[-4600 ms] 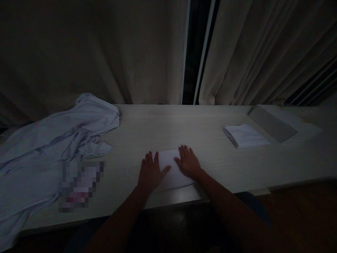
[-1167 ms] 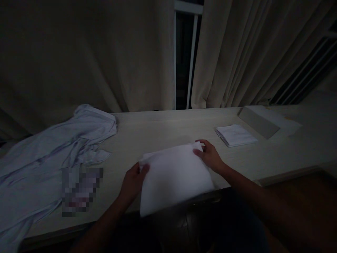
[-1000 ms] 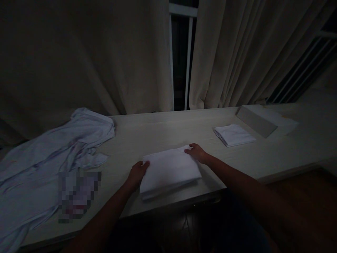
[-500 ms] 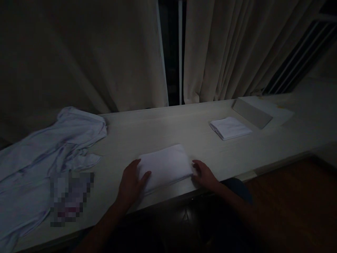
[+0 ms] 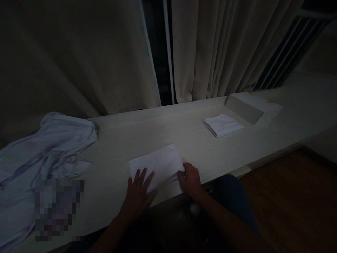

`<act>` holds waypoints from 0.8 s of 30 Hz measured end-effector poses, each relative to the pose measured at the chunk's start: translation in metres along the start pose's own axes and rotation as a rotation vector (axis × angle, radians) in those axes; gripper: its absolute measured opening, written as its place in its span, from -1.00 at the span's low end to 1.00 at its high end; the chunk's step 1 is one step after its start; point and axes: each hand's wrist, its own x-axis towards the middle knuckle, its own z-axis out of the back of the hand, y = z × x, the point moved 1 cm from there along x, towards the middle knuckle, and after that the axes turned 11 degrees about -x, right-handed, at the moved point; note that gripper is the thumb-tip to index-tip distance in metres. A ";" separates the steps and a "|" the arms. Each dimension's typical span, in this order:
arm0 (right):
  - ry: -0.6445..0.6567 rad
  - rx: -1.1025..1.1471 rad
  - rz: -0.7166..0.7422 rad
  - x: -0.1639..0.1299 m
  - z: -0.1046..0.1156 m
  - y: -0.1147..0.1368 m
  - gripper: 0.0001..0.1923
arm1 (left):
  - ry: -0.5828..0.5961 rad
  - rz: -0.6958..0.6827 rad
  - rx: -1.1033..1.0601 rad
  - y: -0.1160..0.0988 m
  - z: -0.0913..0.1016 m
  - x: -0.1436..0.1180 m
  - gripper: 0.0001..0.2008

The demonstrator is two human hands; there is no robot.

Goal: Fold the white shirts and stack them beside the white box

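Observation:
A folded white cloth [image 5: 160,161] lies near the front edge of the pale table [image 5: 113,151]. My left hand [image 5: 138,191] rests on its lower left part, fingers spread over the fabric. At the cloth's right end, my right hand [image 5: 191,178] pinches the near right corner between thumb and fingers. The layers under that corner are partly hidden by the hand. Another folded white cloth [image 5: 223,125] sits apart, farther back on the right.
Rumpled light-coloured fabric [image 5: 65,137] covers the table's left end, beside a pixelated patch. A white box [image 5: 247,107] stands at the back right. Long beige curtains [image 5: 197,49] hang behind the table, parted by a dark gap. My knee [image 5: 234,193] is below the front edge.
My left hand has gone from holding the cloth's left edge to lying spread on top. My right hand has closed on the right corner. The whole view has shifted slightly.

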 end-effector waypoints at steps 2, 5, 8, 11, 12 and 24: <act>0.012 -0.030 -0.036 0.000 0.000 0.007 -0.64 | 0.005 0.005 0.010 -0.003 0.001 0.000 -0.32; 0.019 -0.057 -0.050 -0.001 0.000 0.014 -0.64 | 0.007 0.019 0.022 -0.005 0.002 0.000 -0.35; 0.018 -0.046 -0.059 0.000 0.002 0.014 -0.65 | 0.007 0.034 0.026 -0.005 0.001 0.000 -0.36; 0.051 -0.073 -0.094 0.005 0.004 0.011 -0.65 | 0.010 0.038 0.023 -0.004 -0.001 -0.001 -0.37; 0.061 -0.103 -0.108 0.007 0.004 0.010 -0.64 | 0.008 0.040 0.023 -0.004 -0.001 -0.001 -0.37; 0.109 -0.314 0.027 0.007 0.011 -0.011 -0.80 | -0.003 -0.029 0.062 -0.002 0.000 -0.005 -0.38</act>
